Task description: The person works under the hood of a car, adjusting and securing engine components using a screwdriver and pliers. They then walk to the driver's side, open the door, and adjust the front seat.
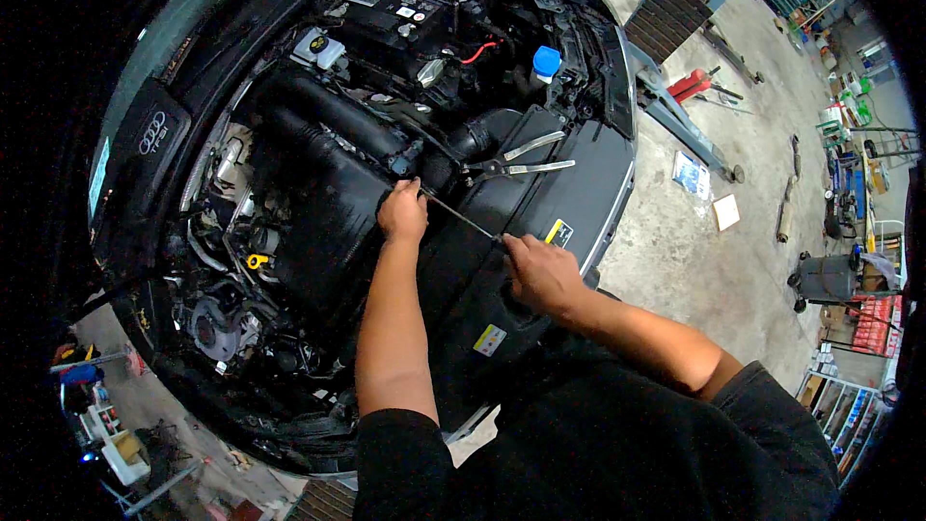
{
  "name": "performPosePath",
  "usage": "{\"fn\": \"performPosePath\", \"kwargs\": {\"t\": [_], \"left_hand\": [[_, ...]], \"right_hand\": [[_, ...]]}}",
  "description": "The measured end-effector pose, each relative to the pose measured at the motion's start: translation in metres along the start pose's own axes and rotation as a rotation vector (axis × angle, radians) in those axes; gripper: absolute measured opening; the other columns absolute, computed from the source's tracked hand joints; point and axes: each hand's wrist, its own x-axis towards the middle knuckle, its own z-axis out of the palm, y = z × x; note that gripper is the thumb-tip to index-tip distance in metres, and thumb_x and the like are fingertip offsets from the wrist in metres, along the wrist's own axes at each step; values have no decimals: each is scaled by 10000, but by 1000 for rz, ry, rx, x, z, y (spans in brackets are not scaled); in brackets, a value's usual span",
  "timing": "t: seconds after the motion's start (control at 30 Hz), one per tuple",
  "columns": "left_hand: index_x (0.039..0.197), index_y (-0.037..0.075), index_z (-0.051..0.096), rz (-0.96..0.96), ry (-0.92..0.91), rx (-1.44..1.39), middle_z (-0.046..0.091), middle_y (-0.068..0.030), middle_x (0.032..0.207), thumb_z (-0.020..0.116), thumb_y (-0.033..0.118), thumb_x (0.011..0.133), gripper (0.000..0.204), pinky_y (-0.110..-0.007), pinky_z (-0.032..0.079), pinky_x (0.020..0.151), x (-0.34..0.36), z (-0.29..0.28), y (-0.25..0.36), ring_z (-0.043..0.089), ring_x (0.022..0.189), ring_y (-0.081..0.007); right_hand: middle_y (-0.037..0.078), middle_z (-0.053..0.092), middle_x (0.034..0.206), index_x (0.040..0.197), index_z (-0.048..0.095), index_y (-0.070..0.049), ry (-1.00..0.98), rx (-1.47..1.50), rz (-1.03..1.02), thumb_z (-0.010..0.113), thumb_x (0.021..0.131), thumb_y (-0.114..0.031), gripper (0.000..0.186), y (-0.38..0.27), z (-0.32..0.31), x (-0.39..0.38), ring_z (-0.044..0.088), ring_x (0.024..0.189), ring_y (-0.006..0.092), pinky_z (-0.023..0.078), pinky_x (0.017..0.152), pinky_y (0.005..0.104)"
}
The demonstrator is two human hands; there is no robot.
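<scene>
My right hand (545,275) is closed round the handle end of a screwdriver (461,214), a long thin metal shaft that slants up and left. My left hand (403,210) is closed at the far end of that shaft, next to the black intake hose (371,135); what its fingertips pinch is hidden. Below the hose lies the large black engine cover (328,203). A pair of pliers (521,166) with spread metal handles rests on the black front panel (569,174), beyond my right hand.
A blue-capped filler neck (546,62), a battery (386,14) and a yellow dipstick handle (257,261) stand in the engine bay. Right of the car are a grey lift arm (685,125), a red jack (690,85) and a dark bin (828,278) on the concrete floor.
</scene>
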Motion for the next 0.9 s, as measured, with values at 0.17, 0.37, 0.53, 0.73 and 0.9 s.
{"fn": "performPosePath", "kwargs": {"t": [0.17, 0.37, 0.53, 0.73, 0.9], "left_hand": [[1279, 154, 690, -12, -9, -36, 664, -52, 1271, 725, 212, 895, 390, -434, 550, 891, 2, 0, 6, 676, 1070, -295], [1246, 126, 702, 17, 40, -48, 675, -79, 1227, 751, 176, 864, 389, -437, 541, 908, -1, -3, 8, 663, 1071, -326], [1284, 133, 676, 81, 63, -9, 647, -49, 1266, 764, 216, 854, 447, -459, 548, 854, 1, 4, -1, 672, 1048, -336], [1318, 135, 653, 66, 7, 32, 638, -56, 1298, 807, 215, 812, 535, -448, 547, 886, -5, -9, 7, 664, 1094, -322], [1333, 136, 645, 71, 3, 37, 632, -54, 1319, 810, 205, 810, 553, -445, 542, 901, -3, -8, 6, 652, 1124, -320]], "right_hand": [[208, 659, 1102, 1200, 625, -4, -128, 999, 648, 688, 920, -193, 343, 18, 17, 11, 649, 837, 400, 541, 740, 435], [244, 665, 1052, 1220, 586, -4, 178, 65, 2, 721, 848, -229, 455, 15, 3, -4, 682, 845, 439, 569, 750, 499], [199, 682, 1047, 1070, 658, -35, -115, 817, 645, 683, 906, -191, 228, 25, 6, 14, 675, 913, 412, 554, 781, 471], [192, 699, 945, 1111, 676, -40, 91, -108, 65, 642, 948, -273, 285, -2, -25, 1, 693, 842, 399, 570, 767, 477], [201, 660, 949, 1086, 605, -25, 111, 56, 102, 620, 947, -261, 274, 5, -10, 5, 694, 862, 377, 577, 740, 493]]}}
